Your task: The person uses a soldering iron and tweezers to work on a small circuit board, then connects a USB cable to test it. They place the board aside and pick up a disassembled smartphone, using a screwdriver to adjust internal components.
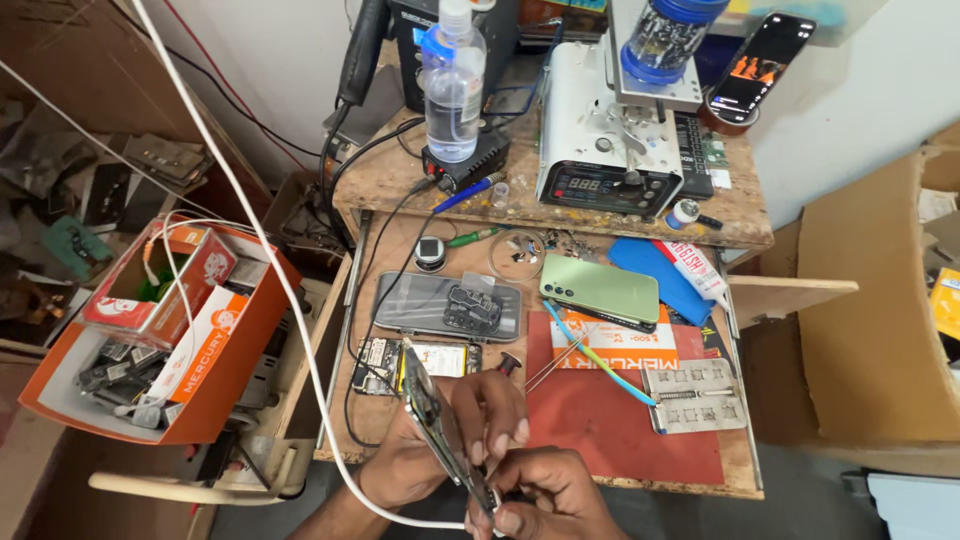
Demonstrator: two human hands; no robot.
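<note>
Both of my hands hold an opened phone frame, seen edge-on and tilted, at the near edge of the pull-out work tray. My left hand grips its middle with the fingers wrapped around it. My right hand pinches its lower end. Just beyond lies an exposed phone board, and past that a clear phone back cover with a small black part on it. A pale green phone lies face down to the right.
A red mat carries a grey metal stencil plate, tweezers and a blue tool. On the upper shelf stand a clear bottle, a white machine and a lit phone. An orange box sits at left. A white cable crosses.
</note>
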